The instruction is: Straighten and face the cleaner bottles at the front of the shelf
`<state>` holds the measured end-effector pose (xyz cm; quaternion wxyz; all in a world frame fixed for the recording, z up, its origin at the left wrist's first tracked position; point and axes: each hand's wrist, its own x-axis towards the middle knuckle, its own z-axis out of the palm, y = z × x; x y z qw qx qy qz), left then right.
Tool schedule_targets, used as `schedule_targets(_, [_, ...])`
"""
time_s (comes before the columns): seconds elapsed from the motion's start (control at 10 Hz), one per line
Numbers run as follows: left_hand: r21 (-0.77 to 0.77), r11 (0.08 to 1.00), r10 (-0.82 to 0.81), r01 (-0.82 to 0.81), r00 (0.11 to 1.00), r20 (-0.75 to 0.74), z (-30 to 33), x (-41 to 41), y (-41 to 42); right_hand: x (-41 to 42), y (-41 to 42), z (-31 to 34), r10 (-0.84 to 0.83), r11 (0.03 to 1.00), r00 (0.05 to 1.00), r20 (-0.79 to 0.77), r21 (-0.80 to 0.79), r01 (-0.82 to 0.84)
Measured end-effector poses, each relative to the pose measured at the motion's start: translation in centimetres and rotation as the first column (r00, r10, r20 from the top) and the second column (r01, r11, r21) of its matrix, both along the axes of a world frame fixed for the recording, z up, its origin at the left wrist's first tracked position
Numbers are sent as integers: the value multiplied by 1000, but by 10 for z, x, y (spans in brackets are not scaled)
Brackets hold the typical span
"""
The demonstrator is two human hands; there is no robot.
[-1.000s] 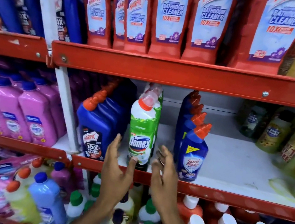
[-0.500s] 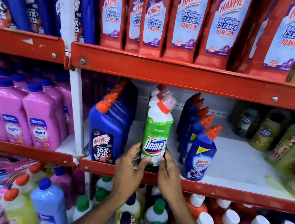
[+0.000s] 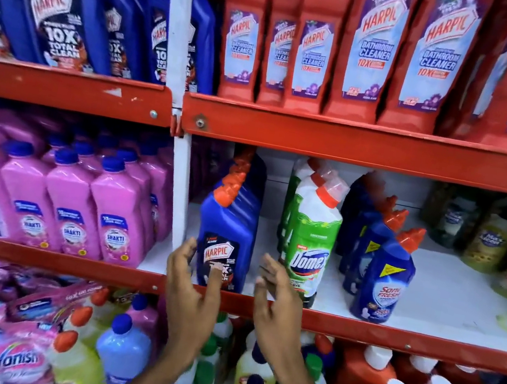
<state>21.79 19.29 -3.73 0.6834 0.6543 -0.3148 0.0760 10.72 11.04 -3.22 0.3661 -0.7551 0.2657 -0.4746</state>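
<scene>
Both hands rise from the bottom centre of the frame toward the middle shelf [image 3: 356, 331]. At lower centre-left, the left hand [image 3: 191, 286] is spread wide, its fingers curling around the left side of the blue Harpic bottle [image 3: 226, 238] and its thumb lying across the bottle's dark label; it touches the bottle but does not close on it. Just right of it, the right hand [image 3: 277, 301] is also spread, palm turned left, fingers reaching into the gap between the blue Harpic bottle and the green Domex bottle [image 3: 310, 246]; whether it touches either one cannot be told.

All three front bottles stand upright at the shelf's front edge with labels facing out: the blue Harpic bottle at centre-left, the green Domex bottle in the middle, and the blue Sani Fresh bottle [image 3: 385, 279] to its right, apart from the Domex. Behind each, more bottles of the same kind line up toward the back.

Left of the white upright post [image 3: 176, 178], pink bottles [image 3: 99, 212] fill the neighbouring bay. On the shelf above, red bathroom cleaner bottles [image 3: 368, 49] stand in a row at the upper right of the frame.
</scene>
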Motion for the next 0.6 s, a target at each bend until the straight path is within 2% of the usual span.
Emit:
schedule_targets(0.1, [100,991,-79,84,996,-50,-10,20,-4,19,-8,-4,91,994,994,-66,67,-86])
schedule_targets(0.2, [111,989,-96,101,994,-49,-12,29,-3,26,-13,-4,97,993,989,-109,82,-89])
schedule_targets(0.4, [91,984,-147,153,987,-68,-17,35,-3,30,-14,-3,67,990,993,-96,129,-54])
schedule_targets(0.5, [89,989,-116,117,993,-12,-11,30,0,23,-8,1,67,987,997,-29,151,-62])
schedule_targets(0.6, [40,999,-17,11,985,170,1,17,5,0,2,13,-157,983,975,155,125,138])
